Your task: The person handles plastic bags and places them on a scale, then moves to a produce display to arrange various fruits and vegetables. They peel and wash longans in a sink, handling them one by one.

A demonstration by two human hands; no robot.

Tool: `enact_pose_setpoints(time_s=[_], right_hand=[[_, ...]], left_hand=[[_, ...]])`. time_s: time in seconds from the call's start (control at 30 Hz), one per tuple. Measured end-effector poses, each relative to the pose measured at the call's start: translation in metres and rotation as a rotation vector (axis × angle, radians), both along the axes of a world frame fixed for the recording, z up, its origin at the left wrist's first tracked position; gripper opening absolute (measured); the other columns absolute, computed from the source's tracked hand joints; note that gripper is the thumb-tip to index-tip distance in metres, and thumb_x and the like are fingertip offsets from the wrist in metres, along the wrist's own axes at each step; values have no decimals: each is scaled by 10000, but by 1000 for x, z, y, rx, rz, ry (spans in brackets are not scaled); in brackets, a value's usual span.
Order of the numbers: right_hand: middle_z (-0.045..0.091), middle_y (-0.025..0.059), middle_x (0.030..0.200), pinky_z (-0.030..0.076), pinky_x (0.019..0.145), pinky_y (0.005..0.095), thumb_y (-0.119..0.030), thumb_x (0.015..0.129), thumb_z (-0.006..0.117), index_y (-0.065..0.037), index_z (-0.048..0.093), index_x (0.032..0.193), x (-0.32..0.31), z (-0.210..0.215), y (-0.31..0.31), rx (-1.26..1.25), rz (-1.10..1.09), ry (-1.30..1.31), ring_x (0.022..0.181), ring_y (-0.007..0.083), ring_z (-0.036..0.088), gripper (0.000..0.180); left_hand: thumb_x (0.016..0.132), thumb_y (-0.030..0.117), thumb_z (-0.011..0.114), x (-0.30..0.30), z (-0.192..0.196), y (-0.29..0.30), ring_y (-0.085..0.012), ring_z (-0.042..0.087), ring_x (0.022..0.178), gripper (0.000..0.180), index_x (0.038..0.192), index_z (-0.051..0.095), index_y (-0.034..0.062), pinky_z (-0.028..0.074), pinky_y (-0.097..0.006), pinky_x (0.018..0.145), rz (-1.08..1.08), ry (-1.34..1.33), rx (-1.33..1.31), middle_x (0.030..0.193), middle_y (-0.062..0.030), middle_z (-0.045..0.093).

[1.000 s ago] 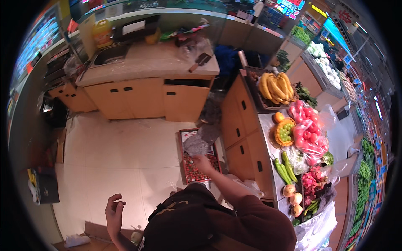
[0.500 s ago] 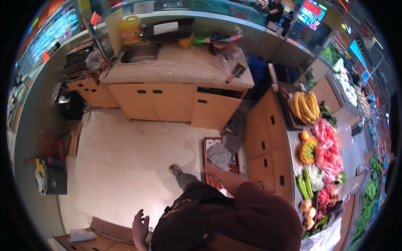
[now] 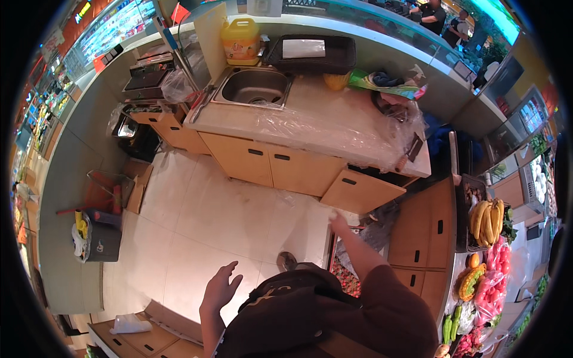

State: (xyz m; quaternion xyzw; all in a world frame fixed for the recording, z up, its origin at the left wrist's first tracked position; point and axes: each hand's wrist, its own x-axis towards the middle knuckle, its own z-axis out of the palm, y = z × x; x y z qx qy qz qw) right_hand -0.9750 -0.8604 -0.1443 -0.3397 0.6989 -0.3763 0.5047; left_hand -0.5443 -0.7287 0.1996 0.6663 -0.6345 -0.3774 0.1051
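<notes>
My left hand [image 3: 222,287] is held out over the pale tiled floor with its thumb and fingers apart and nothing in it. My right arm reaches forward, and my right hand [image 3: 338,224] hangs in front of the tilted cabinet door [image 3: 362,192], near the far end of a dark-rimmed tray. That tray [image 3: 330,253] lies on the floor beside my foot, with small red items [image 3: 346,279] in it. My forearm covers part of it. The right fingers are too small and blurred to read.
Ahead stands a counter [image 3: 310,119] with a steel sink [image 3: 253,89], a yellow jug [image 3: 241,45], a black tray [image 3: 310,55] and a cleaver [image 3: 409,152]. On the right counter are bananas [image 3: 486,222] and bagged tomatoes [image 3: 495,271]. A grey bin [image 3: 102,238] stands left.
My view has shifted, and the front counter looks nearer and farther right. My right hand has moved forward from over the floor tray. My left hand has risen, fingers still apart.
</notes>
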Motion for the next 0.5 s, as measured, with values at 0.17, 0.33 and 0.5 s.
enact_pose_setpoints(time_s=[0.17,0.33,0.5], right_hand=[[456,39,674,448,514,338,-423,881,570,-95,475,923,33,134,-206,-146,-831,-649,578,214,494,344],[492,71,647,467,502,343,-323,891,546,-29,475,892,18,109,-273,62,-906,-551,560,228,527,303],[536,75,634,459,452,312,-96,855,501,-69,484,853,51,124,-255,-53,-688,-386,481,184,510,31]], left_hand=[[867,263,600,52,-23,-11,-265,610,994,451,1270,496,91,489,-366,838,116,7,120,1131,-149,596],[863,299,602,119,-50,-30,-293,608,1019,501,1300,477,89,492,-382,858,194,40,372,1179,-182,578],[866,261,604,177,-53,-105,-289,617,996,469,1277,494,66,499,-370,829,101,-14,304,1143,-191,593]])
